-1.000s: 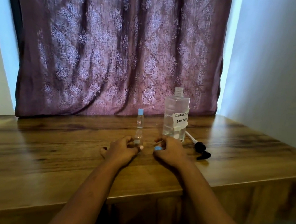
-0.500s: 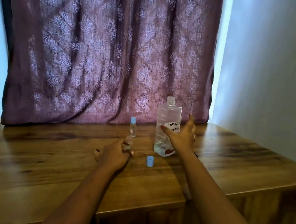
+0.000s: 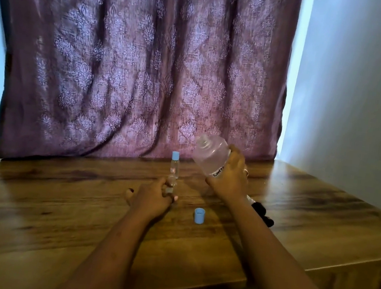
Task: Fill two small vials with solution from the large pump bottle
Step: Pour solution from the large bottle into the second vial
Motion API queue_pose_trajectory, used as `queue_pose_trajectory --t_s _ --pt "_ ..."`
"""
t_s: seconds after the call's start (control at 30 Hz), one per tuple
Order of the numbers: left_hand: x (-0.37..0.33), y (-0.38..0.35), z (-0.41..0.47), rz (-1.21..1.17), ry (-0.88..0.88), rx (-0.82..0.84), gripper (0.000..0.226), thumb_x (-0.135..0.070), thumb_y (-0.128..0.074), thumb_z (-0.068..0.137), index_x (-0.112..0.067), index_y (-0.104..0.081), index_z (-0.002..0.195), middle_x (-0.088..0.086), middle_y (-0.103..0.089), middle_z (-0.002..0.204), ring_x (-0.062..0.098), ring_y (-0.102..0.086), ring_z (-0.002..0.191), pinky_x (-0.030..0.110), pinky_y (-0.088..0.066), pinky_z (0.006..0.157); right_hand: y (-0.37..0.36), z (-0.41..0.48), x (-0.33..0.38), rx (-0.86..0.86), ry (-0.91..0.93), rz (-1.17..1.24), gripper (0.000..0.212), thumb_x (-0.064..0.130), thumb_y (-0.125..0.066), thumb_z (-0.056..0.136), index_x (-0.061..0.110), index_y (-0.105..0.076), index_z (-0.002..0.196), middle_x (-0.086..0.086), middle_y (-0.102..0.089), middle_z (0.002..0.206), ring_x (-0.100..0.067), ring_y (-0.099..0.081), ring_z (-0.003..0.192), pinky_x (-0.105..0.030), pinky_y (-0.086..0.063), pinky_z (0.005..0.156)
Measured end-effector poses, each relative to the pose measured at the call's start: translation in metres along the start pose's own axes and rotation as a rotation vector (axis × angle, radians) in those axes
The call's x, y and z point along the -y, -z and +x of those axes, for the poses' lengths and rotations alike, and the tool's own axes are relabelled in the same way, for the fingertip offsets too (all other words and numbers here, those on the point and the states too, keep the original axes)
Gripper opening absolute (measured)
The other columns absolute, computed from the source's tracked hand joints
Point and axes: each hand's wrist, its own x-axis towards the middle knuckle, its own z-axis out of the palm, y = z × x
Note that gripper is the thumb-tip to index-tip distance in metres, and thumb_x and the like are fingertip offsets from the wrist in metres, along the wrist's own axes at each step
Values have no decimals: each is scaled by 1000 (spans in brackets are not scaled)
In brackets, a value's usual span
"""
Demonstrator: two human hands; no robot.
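My right hand (image 3: 228,177) grips the large clear bottle (image 3: 211,155), lifted off the table and tilted with its open neck pointing up and left. Its white handwritten label shows between my fingers. My left hand (image 3: 153,197) holds a small uncapped vial (image 3: 171,183) upright on the wooden table (image 3: 56,199). A second vial with a blue cap (image 3: 174,164) stands just behind it. A loose blue cap (image 3: 199,215) lies on the table between my hands. The black pump head (image 3: 262,210) lies to the right, partly hidden by my right forearm.
A patterned purple curtain (image 3: 134,64) hangs right behind the table. A pale wall (image 3: 361,94) closes the right side. The table's front edge runs just below my forearms, dropping off at lower right.
My right hand has closed on the large bottle, lifted it and tipped its neck to the left. Before that it let the blue cap go on the table. My left hand stays on the vial.
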Motion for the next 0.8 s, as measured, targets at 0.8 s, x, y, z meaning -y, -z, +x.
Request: queue_pose_trajectory --t_s 0.8 --pt "-17 6 -16 89 20 -38 44 -40 -55 92 -38 -43 134 -3 -57 136 25 -43 132 58 -8 115 -20 -12 -8 -40 283 -547 103 34 -87 51 25 -22 132 -13 -45 130 -38 -40 123 -57 -35 104"
